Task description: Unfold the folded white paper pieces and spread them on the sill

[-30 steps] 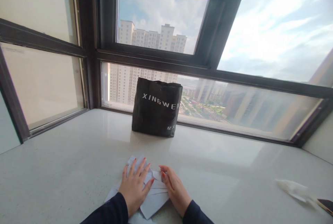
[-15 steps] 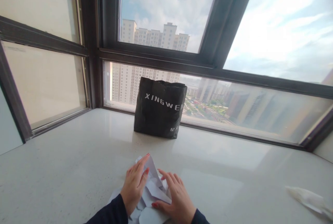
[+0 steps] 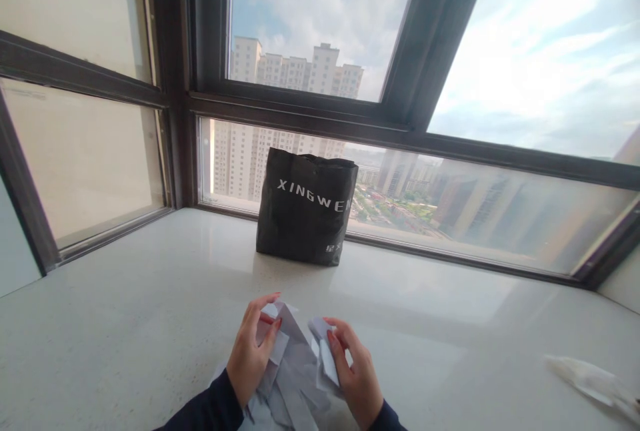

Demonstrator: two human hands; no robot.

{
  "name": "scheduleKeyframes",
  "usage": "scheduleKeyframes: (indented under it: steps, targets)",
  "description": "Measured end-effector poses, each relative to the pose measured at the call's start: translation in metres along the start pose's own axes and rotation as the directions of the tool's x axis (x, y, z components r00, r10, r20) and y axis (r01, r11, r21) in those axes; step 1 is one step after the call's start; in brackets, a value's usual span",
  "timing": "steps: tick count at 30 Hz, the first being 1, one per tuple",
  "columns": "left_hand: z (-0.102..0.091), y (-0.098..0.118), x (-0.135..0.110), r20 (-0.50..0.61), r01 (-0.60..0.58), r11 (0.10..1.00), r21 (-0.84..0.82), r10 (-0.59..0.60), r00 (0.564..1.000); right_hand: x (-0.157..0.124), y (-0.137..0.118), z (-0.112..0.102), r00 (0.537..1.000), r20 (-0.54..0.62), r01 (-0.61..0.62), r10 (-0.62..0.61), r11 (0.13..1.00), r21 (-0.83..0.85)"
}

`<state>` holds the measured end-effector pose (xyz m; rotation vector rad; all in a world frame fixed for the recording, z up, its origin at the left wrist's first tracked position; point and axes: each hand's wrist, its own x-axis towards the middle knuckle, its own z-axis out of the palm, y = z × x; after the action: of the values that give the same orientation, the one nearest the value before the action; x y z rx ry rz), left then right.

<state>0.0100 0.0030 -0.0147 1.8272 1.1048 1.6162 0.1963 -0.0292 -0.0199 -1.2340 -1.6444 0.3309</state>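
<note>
A folded white paper (image 3: 295,371) with several creases is lifted off the pale stone sill (image 3: 125,324) at the bottom centre. My left hand (image 3: 250,351) pinches its left upper flap, fingers curled round the edge. My right hand (image 3: 353,371) grips the right flap between thumb and fingers. Both sleeves are dark blue. The lower part of the paper runs out of the picture.
A black bag (image 3: 305,207) with white lettering stands upright against the window, straight beyond my hands. A crumpled white wrapper (image 3: 590,377) lies at the right edge of the sill. Dark window frames (image 3: 175,84) close the sill at the back and left.
The paper lay flat under my pressing hands a second ago. Both hands have since closed on its flaps and raised it off the sill.
</note>
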Motion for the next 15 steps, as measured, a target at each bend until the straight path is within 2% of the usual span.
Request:
scheduleKeyframes:
  steps: [3, 6, 15]
  targets:
    - [-0.0016, 0.0001, 0.0007, -0.012, 0.039, 0.999, -0.007, -0.039, 0.999, 0.001, -0.0014, -0.0026, 0.998, -0.056, 0.0, 0.001, 1.0, 0.017]
    - [-0.0024, 0.0006, 0.0006, -0.01, 0.053, 0.998, -0.045, -0.054, 0.998, 0.0019, -0.0014, -0.0039, 0.999, -0.053, -0.003, 0.004, 1.0, 0.016]
    - [-0.0027, 0.0026, 0.0002, -0.022, -0.001, 0.994, -0.108, -0.001, 1.0, 0.0008, 0.0038, -0.003, 0.998, -0.062, -0.015, 0.021, 0.995, 0.099]
